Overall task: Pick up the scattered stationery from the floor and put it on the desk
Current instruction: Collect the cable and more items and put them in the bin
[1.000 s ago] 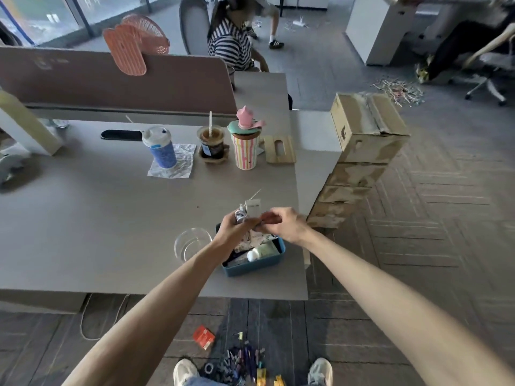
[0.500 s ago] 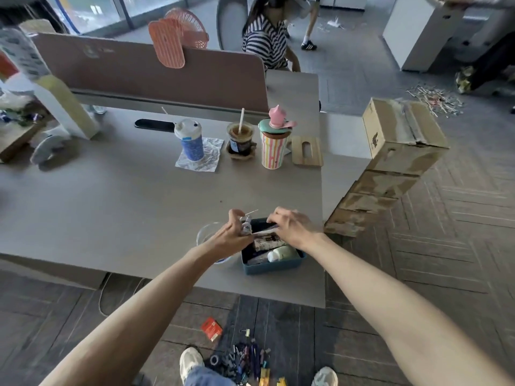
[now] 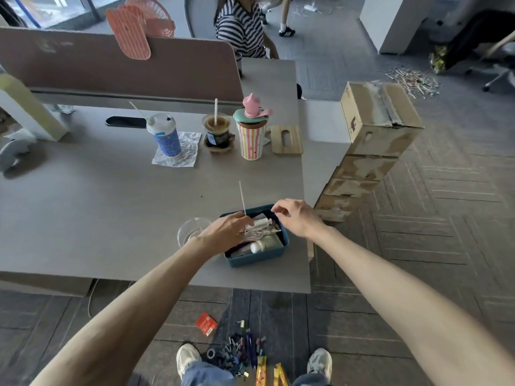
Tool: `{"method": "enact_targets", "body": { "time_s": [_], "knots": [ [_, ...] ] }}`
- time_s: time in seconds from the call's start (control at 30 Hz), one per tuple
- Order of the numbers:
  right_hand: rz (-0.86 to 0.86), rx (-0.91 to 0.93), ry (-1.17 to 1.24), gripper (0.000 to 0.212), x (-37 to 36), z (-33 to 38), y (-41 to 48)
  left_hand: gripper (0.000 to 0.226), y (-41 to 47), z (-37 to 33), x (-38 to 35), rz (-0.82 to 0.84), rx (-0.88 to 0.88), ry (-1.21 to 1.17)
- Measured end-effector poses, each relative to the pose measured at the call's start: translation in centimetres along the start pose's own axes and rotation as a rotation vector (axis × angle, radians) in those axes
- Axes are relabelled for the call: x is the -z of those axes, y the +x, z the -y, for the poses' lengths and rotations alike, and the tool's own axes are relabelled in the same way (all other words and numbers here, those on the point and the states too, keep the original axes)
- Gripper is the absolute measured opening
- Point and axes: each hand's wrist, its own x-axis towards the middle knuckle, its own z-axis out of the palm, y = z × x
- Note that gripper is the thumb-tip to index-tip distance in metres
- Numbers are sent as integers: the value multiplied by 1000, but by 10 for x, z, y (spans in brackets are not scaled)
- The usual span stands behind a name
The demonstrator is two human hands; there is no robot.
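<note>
We can read no text anywhere. The top cardboard box (image 3: 373, 129), at two o'clock, carries a dark printed mark on its side face, too blurred for us to make out. On the counter (image 3: 97, 204), the blue cup (image 3: 167, 140) at eleven o'clock shows only a speckled pattern and a small blue patch on its lid, with no letters we can tell. The red packet (image 3: 206, 324) on the floor (image 3: 418, 246), at six o'clock, is too small to read.

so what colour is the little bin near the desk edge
Dark teal-blue; the bin shows best in the head view.
</note>
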Motion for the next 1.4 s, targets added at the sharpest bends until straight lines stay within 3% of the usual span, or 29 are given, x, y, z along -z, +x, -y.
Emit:
{"method": "enact_targets", "body": {
  "time_s": [0.13, 0.33, 0.5, 0.67, 0.77, 0.87, 1.03, 1.27, 1.4],
  "knots": [
    [10, 1, 1, 22, -4, 7, 2, 38, -10, 2, 14, 26, -169, 63],
    [-16, 35, 41, 22, 1, 17, 7, 37, -7, 10, 40, 59, -512, 398],
    [-53, 24, 66, 21, 2, 15, 6, 18, 0, 25, 47, 132, -540, 495],
    [-56, 30, 65, 19, -1, 10, 2, 20, -2, 28, 36, 144, -581, 472],
    [-65, 22, 71, 19, 2, 7, 2, 24, -2, 31, 33, 182, -523, 678],
    [-79, 15, 79, 19, 8, 4, 4, 8, 1, 21, 28, 337, -368, 705],
    [-137, -17, 138, 18, 6, -1, 1, 18, 11, 8, 6, 417, -237, 823],
    [-104, -16, 150, 20, 7, -8, -17, 19, -3, 14, 11, 249, -152, 643],
    [93, 49, 12, 34, 11, -4, -17, 28, -31, 1, 28, 98, -123, 500]
  ]
}}
